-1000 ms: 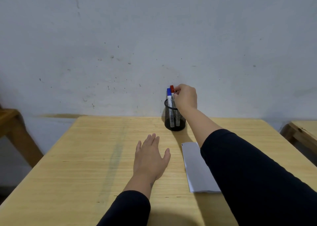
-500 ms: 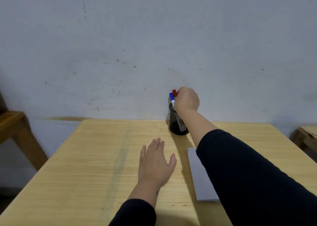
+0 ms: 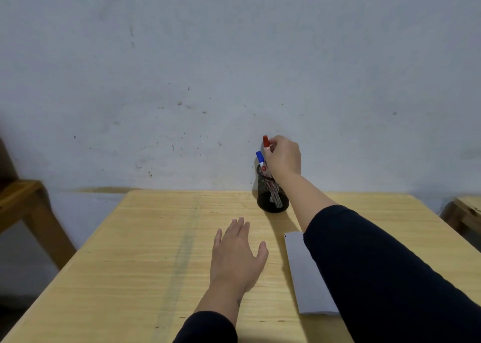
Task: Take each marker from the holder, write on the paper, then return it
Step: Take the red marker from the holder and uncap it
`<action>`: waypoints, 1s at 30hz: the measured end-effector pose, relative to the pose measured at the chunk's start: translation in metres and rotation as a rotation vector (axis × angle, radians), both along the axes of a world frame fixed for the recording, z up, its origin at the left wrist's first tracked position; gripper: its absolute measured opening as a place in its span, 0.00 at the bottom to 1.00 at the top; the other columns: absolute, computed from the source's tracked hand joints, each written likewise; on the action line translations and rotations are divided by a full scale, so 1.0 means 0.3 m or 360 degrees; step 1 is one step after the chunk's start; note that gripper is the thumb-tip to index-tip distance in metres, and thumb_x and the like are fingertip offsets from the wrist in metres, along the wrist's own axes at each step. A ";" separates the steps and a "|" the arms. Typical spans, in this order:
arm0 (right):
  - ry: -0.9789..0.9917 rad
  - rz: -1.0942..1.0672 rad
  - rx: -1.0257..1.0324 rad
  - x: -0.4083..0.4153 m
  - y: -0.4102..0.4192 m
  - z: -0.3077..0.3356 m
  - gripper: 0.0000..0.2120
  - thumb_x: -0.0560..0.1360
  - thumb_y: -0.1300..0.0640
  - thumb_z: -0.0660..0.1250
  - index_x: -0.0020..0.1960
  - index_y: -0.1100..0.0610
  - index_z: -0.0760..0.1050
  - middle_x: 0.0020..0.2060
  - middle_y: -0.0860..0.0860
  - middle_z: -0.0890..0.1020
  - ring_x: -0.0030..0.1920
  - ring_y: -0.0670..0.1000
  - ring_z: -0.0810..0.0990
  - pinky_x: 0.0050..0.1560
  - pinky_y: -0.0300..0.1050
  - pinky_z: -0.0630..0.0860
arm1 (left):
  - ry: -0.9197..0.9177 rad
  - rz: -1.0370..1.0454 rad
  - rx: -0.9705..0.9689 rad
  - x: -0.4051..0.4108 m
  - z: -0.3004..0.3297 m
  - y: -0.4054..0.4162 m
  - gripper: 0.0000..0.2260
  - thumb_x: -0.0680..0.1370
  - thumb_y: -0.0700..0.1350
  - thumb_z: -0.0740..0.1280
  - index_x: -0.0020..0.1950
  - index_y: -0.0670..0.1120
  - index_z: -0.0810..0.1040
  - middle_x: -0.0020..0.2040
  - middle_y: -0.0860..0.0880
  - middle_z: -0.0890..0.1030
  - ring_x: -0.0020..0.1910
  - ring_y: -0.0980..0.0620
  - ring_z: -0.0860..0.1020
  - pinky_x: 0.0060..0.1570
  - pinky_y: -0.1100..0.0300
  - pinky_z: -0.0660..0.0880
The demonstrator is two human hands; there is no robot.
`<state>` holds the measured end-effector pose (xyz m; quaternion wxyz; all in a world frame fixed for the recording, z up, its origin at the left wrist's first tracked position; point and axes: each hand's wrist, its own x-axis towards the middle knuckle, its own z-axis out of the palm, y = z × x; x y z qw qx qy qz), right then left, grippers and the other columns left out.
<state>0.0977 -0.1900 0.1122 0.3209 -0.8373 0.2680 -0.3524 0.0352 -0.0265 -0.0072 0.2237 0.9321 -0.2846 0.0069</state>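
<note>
While the left hand [image 3: 238,256] lies nearest, palm down and fingers spread flat on the wooden table [image 3: 145,251] with nothing in it, the work is all at the far edge. Just to its right lies the paper [image 3: 302,272], a white sheet partly covered by the dark sleeve [image 3: 385,272] of the reaching arm. Beyond both, close to the wall [image 3: 234,56], stands the black mesh holder [image 3: 272,194], upright. The right hand [image 3: 283,157] is over it, fingers pinched round the red marker [image 3: 265,141] just below its cap; the marker stands nearly vertical, its cap above the blue marker [image 3: 259,156], which leans in the holder beside it. How much of the red barrel is inside the mesh is hard to tell behind the hand. The marker's long axis runs straight up from the holder, so the draw likely has to follow that line upward before swinging back toward the paper, which lies nearer and below the right forearm; the right hand is clearly the one placed for it
</note>
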 end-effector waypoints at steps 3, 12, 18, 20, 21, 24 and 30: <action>-0.0272 0.0094 0.0085 -0.029 -0.008 0.080 0.11 0.77 0.62 0.64 0.57 0.60 0.79 0.45 0.53 0.81 0.43 0.49 0.78 0.40 0.34 0.72 | 0.0010 0.0010 -0.0011 -0.004 0.003 0.002 0.29 0.79 0.59 0.53 0.77 0.48 0.56 0.79 0.54 0.54 0.77 0.58 0.49 0.76 0.54 0.42; -0.0515 0.0527 0.0310 -0.264 0.030 0.235 0.11 0.75 0.60 0.68 0.57 0.56 0.81 0.42 0.48 0.81 0.43 0.46 0.79 0.51 0.41 0.79 | 0.0156 -0.0064 -0.0059 0.003 0.024 0.016 0.27 0.79 0.57 0.57 0.76 0.48 0.58 0.78 0.52 0.58 0.77 0.55 0.53 0.77 0.54 0.46; -0.0204 0.0606 0.0254 -0.423 0.066 0.108 0.11 0.75 0.60 0.68 0.56 0.54 0.82 0.38 0.44 0.81 0.38 0.42 0.78 0.45 0.37 0.75 | 0.0106 -0.0074 -0.0850 -0.003 0.260 0.004 0.18 0.80 0.46 0.62 0.71 0.51 0.69 0.69 0.53 0.72 0.65 0.55 0.71 0.55 0.72 0.69; -0.0137 0.0627 0.0277 -0.451 0.076 0.063 0.10 0.75 0.60 0.68 0.54 0.53 0.83 0.39 0.44 0.82 0.40 0.43 0.80 0.47 0.38 0.75 | -0.0122 -0.0177 -0.1015 -0.012 0.365 -0.010 0.14 0.81 0.45 0.61 0.66 0.53 0.73 0.64 0.53 0.75 0.61 0.56 0.73 0.54 0.67 0.67; -0.0112 0.0635 0.0290 -0.463 0.080 0.045 0.10 0.75 0.61 0.68 0.54 0.53 0.83 0.40 0.45 0.83 0.42 0.44 0.81 0.49 0.38 0.76 | -0.0168 -0.0234 -0.1056 -0.017 0.400 -0.016 0.13 0.80 0.45 0.61 0.64 0.53 0.75 0.61 0.54 0.76 0.59 0.56 0.75 0.55 0.64 0.68; -0.0087 0.0628 0.0306 -0.484 0.091 0.011 0.11 0.74 0.63 0.68 0.55 0.53 0.81 0.41 0.48 0.83 0.41 0.44 0.81 0.46 0.34 0.75 | -0.0066 -0.0369 -0.1020 -0.043 0.441 -0.021 0.11 0.79 0.44 0.65 0.59 0.52 0.79 0.53 0.53 0.81 0.53 0.55 0.78 0.54 0.61 0.72; -0.0173 0.0604 0.0279 -0.525 0.103 0.009 0.10 0.72 0.63 0.71 0.50 0.53 0.75 0.38 0.46 0.83 0.39 0.40 0.80 0.36 0.25 0.71 | 0.0231 -0.0349 -0.1181 -0.078 0.439 -0.018 0.05 0.73 0.36 0.69 0.44 0.45 0.82 0.42 0.47 0.84 0.42 0.53 0.80 0.43 0.59 0.76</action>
